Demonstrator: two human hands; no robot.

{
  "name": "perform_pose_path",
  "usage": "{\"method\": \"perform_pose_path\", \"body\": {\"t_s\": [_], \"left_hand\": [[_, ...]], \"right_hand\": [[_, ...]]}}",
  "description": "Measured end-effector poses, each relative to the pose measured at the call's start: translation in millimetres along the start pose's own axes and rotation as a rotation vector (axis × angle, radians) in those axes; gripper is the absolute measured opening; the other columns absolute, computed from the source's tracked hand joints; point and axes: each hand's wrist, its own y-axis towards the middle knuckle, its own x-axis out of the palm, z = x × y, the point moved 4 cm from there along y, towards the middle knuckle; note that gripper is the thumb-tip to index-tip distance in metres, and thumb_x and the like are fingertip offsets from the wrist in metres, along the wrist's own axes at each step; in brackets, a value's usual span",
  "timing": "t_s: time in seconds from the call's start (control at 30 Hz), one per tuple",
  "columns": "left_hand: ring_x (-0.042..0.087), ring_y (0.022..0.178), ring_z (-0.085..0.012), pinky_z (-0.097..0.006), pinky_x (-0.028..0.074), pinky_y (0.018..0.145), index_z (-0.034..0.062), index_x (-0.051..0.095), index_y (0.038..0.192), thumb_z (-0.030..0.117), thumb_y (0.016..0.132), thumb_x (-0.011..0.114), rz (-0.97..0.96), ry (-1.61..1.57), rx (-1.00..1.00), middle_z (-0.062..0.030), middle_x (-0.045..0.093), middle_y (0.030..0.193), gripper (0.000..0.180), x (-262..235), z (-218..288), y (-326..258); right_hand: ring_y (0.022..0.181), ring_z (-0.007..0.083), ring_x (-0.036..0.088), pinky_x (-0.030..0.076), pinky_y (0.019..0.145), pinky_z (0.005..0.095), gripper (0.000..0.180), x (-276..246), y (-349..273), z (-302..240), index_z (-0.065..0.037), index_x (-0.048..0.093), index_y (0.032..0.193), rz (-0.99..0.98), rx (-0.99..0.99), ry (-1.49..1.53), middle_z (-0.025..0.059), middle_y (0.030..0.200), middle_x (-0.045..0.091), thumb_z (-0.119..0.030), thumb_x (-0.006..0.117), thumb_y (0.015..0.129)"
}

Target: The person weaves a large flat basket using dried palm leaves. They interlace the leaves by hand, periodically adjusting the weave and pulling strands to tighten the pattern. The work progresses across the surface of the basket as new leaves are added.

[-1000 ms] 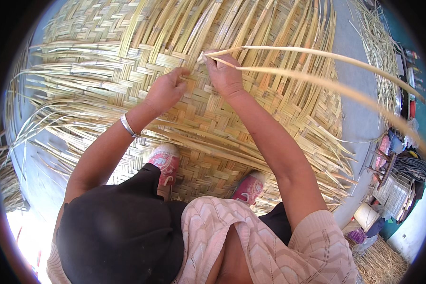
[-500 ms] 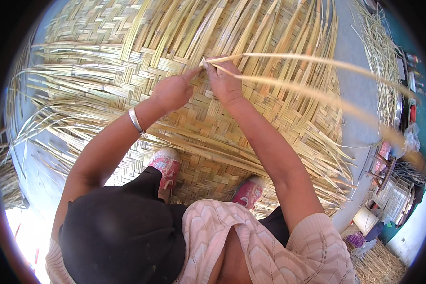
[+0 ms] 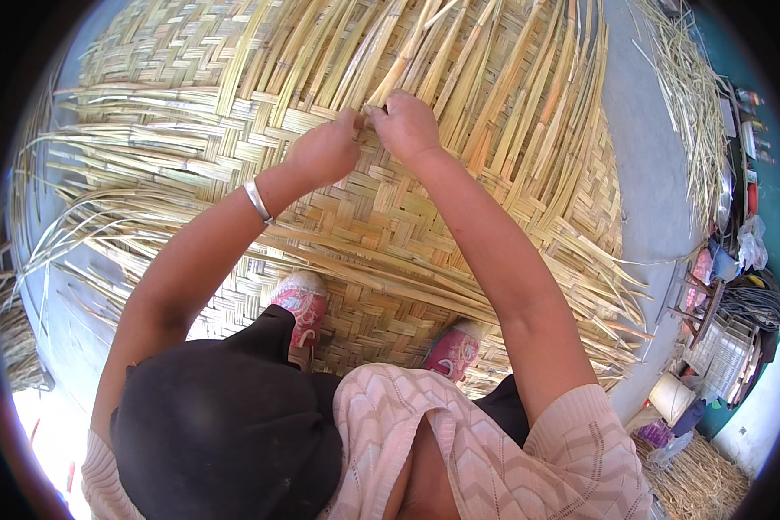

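A large mat (image 3: 355,208) of woven, split reed strips lies on the floor beneath my hands and feet. My left hand (image 3: 328,152), with a silver bracelet on its wrist, is closed in a pinch at the edge of the tight weave. Close beside it, my right hand (image 3: 407,128) is closed around the near end of a reed strip (image 3: 400,69). That strip runs away from me over the loose, unwoven strips (image 3: 511,113). My two sets of fingertips nearly meet; just how they grip the strip is partly hidden.
Loose strip ends (image 3: 104,143) fan out past the mat's left side. My pink shoes (image 3: 299,312) stand on the weave. To the right lie a reed pile (image 3: 693,113), a wire crate (image 3: 721,364), a white bucket (image 3: 670,399) and a straw bundle (image 3: 698,472).
The long strips that reached rightward from my right hand no longer stretch across there; a strip now points away from me. My left index finger, stretched out before, has curled in.
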Motion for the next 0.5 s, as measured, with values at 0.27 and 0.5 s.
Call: {"method": "perform_pose_path", "body": {"t_s": [0.27, 0.5], "left_hand": [[0.064, 0.086, -0.0412, -0.052, 0.049, 0.077, 0.0021, 0.049, 0.106, 0.01, 0.086, 0.046, 0.006, 0.031, 0.026, -0.0276, 0.065, 0.089, 0.022, -1, 2, 10], [0.063, 0.083, -0.042, -0.05, 0.049, 0.074, 0.0037, 0.049, 0.102, 0.01, 0.087, 0.048, 0.042, -0.003, 0.015, -0.0235, 0.065, 0.086, 0.017, -6, 10, 5]], "right_hand": [[0.087, 0.0403, 0.062, 0.049, 0.078, 0.0455, 0.036, -2, 6, -2, 0.003, 0.064, 0.087, 0.002, -0.019, 0.059, 0.0237, 0.089, 0.065, -0.033, 0.064, 0.083], [0.082, 0.0358, 0.065, 0.052, 0.074, 0.0444, 0.029, -2, 0, -2, -0.002, 0.065, 0.093, -0.035, -0.041, -0.044, 0.0184, 0.086, 0.067, -0.028, 0.065, 0.081]]}}
